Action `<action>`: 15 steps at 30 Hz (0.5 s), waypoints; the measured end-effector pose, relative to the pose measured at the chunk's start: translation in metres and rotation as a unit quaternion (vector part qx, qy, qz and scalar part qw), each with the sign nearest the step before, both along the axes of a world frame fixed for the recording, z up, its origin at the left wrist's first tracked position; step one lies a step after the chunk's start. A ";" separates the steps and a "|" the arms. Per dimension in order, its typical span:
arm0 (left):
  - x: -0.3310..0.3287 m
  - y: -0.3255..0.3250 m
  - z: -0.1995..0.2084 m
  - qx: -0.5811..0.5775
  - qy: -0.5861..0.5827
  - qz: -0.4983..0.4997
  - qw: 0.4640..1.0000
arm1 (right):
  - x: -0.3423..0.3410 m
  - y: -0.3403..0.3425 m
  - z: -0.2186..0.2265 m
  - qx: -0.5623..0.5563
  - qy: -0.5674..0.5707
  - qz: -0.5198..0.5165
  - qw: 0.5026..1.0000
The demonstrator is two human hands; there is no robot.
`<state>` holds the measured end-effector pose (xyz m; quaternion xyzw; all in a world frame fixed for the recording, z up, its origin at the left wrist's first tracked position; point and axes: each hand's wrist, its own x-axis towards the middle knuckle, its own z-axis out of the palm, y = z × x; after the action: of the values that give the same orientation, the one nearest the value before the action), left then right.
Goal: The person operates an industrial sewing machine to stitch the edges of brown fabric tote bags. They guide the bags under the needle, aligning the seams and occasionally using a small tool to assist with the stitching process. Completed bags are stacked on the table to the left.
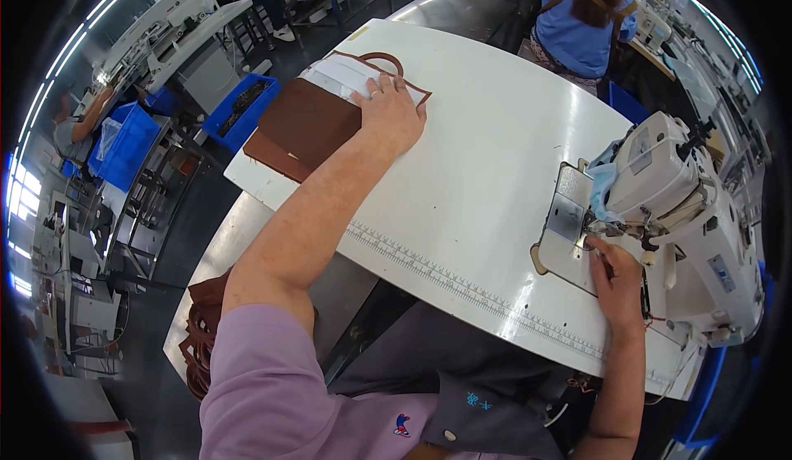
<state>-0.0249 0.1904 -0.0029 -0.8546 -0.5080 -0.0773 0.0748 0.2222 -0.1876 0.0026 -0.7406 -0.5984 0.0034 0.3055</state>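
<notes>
At the far left of the white table, my left hand lies with fingers spread on a brown leather bag piece. Under its fingertips is a white sheet or lining, and a brown strap loop sticks out beyond. My right hand is at the sewing machine, thumb and forefinger pinched together close to the needle area. What sits between those fingertips is too small to make out. Beneath them is the machine's metal plate. A light blue cloth mask hangs on the machine head.
A printed ruler runs along the table's near edge. Brown leather strips hang at my left on a lower surface. Blue bins stand beyond the table's left side. A person in a blue shirt sits past the far edge.
</notes>
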 end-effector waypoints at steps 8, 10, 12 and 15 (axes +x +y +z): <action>-0.012 -0.011 0.027 0.013 0.026 -0.113 0.993 | 0.001 0.000 0.000 0.001 -0.043 0.007 0.999; -0.022 -0.007 0.032 0.032 -0.022 -0.119 0.992 | 0.004 0.002 0.001 -0.011 -0.075 0.018 0.997; -0.033 -0.006 0.039 0.041 -0.113 -0.061 0.991 | -0.006 0.004 0.006 -0.006 -0.109 0.035 0.993; -0.055 -0.001 0.064 0.038 -0.238 -0.019 0.970 | -0.024 0.009 0.018 -0.005 -0.132 0.109 0.985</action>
<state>-0.0801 0.1892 0.0611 -0.8178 -0.4912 -0.2994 -0.0169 0.1985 -0.1785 0.0204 -0.6669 -0.7102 -0.0579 0.2178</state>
